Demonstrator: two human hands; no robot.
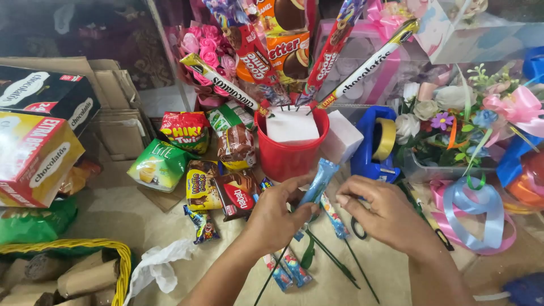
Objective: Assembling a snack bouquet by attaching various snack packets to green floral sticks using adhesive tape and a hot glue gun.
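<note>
The left hand (277, 215) grasps a light blue candy stick (318, 181), pinching its lower part between thumb and fingers so that the wrapper stands tilted up toward the red bucket (292, 153). The right hand (382, 212) sits just beside it, fingers curled and the thumb tip close to the candy's lower end; whether it actually grips anything cannot be told, as the fingertips are turned under. The candy stick rises between the two hands, above the beige floor, just in front of the bucket. Under the hands lie thin green stems (334, 260) and more small wrapped candies (289, 269), with black scissors (358, 228) partly hidden below the right hand. The bucket holds a white foam block (292, 126) stuck with long snack packets on sticks. To its right stands a blue tape dispenser (371, 150) with a yellowish roll, and beyond it a tray of artificial flowers (447, 122). Pink and blue ribbons (476, 209) curl on the floor at the right. Snack packets (218, 187) lie scattered left of the bucket, near cardboard boxes (34, 153) and a yellow basket (116, 255).
</note>
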